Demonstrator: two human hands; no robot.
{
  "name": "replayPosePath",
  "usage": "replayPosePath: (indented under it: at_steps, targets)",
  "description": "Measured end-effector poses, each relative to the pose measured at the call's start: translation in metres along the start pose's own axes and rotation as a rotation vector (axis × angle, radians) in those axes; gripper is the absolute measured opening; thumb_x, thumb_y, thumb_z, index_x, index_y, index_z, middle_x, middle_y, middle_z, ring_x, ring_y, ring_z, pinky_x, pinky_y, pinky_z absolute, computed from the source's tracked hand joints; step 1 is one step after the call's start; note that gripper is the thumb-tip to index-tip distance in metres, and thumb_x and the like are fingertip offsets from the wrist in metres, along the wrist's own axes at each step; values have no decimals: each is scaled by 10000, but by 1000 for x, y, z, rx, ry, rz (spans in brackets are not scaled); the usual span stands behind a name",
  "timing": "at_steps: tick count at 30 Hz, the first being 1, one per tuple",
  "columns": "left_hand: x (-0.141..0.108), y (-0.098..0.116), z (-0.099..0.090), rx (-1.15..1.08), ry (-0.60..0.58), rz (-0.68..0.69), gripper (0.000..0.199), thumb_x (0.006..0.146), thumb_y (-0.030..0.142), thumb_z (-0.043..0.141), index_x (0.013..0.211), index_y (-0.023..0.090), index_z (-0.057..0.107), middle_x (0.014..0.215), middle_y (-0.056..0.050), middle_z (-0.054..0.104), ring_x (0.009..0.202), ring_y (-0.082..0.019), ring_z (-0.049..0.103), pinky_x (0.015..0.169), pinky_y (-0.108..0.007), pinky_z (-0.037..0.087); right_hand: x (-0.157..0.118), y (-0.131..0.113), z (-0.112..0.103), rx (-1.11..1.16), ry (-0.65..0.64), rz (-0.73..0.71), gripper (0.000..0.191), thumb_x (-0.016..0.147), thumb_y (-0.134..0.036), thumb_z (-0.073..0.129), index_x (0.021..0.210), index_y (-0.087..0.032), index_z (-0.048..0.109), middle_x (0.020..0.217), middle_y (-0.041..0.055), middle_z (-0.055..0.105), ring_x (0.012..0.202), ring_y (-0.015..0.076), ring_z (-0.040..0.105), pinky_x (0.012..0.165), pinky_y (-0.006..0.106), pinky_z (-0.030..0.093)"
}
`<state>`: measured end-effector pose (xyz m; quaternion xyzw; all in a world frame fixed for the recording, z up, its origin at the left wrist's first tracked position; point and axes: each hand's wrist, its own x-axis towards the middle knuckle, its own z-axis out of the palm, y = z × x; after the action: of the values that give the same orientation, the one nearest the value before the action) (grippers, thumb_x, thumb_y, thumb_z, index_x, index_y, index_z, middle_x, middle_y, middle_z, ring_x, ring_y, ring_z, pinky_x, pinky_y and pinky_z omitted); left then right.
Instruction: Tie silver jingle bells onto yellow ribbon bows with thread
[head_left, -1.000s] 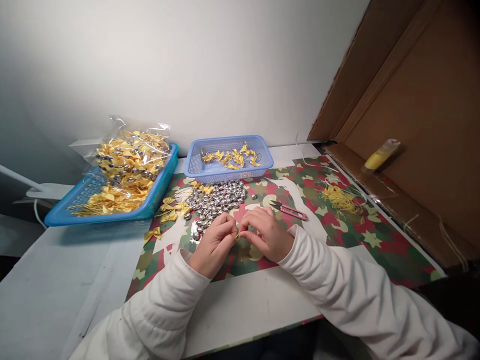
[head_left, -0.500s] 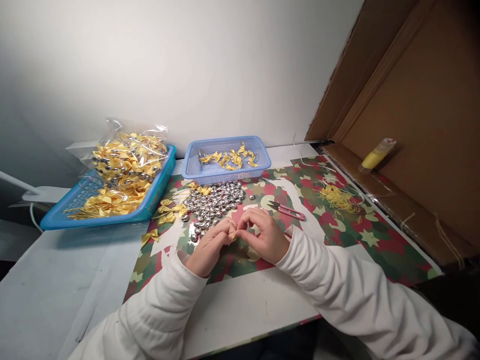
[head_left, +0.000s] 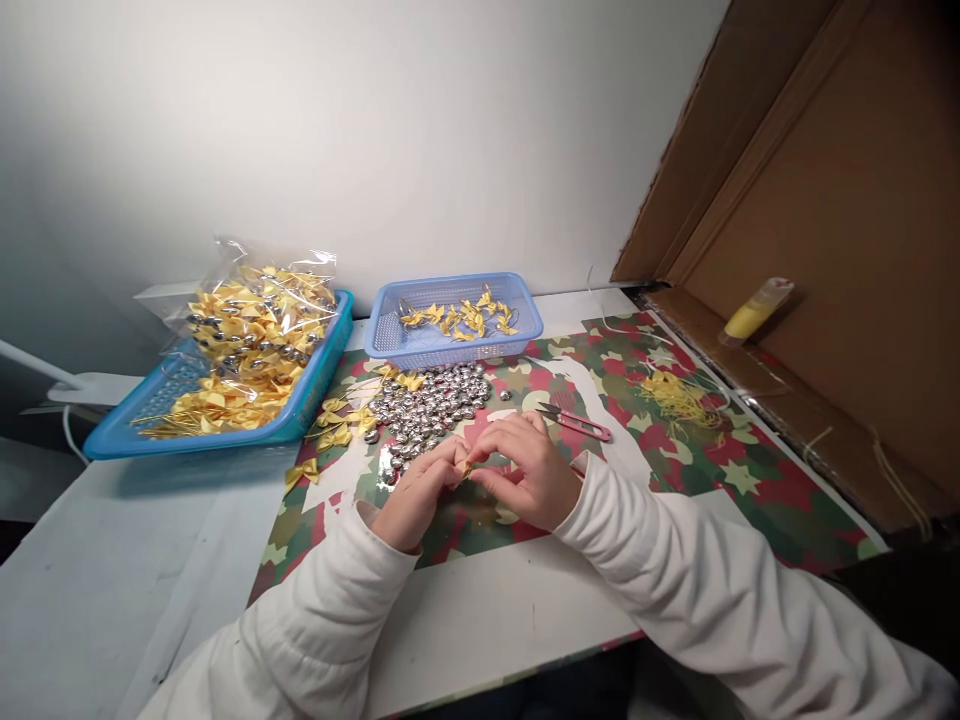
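My left hand (head_left: 421, 494) and my right hand (head_left: 526, 470) meet at the fingertips over the camouflage-patterned sheet (head_left: 480, 535). Pinched between them is a small yellow bow (head_left: 466, 470), mostly hidden by the fingers. Just beyond my left hand spreads a pile of silver beads (head_left: 431, 405). Several loose yellow bows (head_left: 339, 430) lie left of the beads. Pink-handled thread snips (head_left: 577, 423) rest beyond my right hand, points toward the left.
A blue basket (head_left: 217, 443) at the left holds yellow bows and a filled clear bag (head_left: 262, 310). A periwinkle basket (head_left: 454, 355) with bows stands at the back. Yellow thread scraps (head_left: 679, 398) lie right; a tube (head_left: 757, 312) stands by the cardboard (head_left: 847, 230).
The fingers of my right hand have shifted slightly around the bow, and the thumb and index finger are a little farther apart. Both hands stay together in nearly the same place.
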<state>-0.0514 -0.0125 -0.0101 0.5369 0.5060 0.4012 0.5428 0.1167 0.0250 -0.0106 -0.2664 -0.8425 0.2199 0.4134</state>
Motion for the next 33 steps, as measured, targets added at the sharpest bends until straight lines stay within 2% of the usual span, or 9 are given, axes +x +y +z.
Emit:
replayPosePath:
  at_steps: [10, 16, 20, 27, 33]
  targets:
    - [-1, 8, 3, 35, 23, 28, 155, 689, 277, 444, 564, 205, 386, 673, 11, 419, 660, -153, 375, 589, -279, 296, -1, 3, 3, 7, 46, -26, 220, 909, -299, 605, 720, -189, 591, 682, -33, 652, 714, 140, 538, 783, 329, 255]
    - [-2, 11, 2, 59, 34, -19, 117, 664, 275, 443, 576, 208, 403, 590, 34, 364, 582, -135, 313, 543, -271, 257, 0, 3, -1, 63, -91, 87, 185, 896, -265, 622, 742, -185, 558, 736, -33, 636, 751, 135, 532, 801, 316, 268]
    - [-3, 10, 0, 55, 68, -38, 165, 689, 321, 451, 591, 214, 373, 587, 44, 310, 559, -126, 279, 517, -265, 248, 3, 6, -6, 112, -170, 156, 185, 913, -286, 599, 762, -188, 552, 776, -14, 627, 776, 143, 536, 819, 320, 306]
    - [-2, 9, -2, 27, 133, -61, 212, 724, 366, 447, 606, 219, 349, 574, 54, 285, 514, -113, 284, 478, -245, 244, 6, 10, -12, 210, -233, 199, 168, 880, -243, 632, 741, -186, 556, 753, -16, 610, 733, 134, 524, 795, 312, 359]
    - [-3, 14, -2, 30, 202, -25, 231, 723, 387, 462, 614, 218, 348, 571, 59, 297, 504, -103, 272, 475, -238, 239, 7, 9, -13, 268, -329, 237, 147, 868, -228, 639, 747, -174, 574, 774, 0, 617, 731, 130, 522, 761, 293, 395]
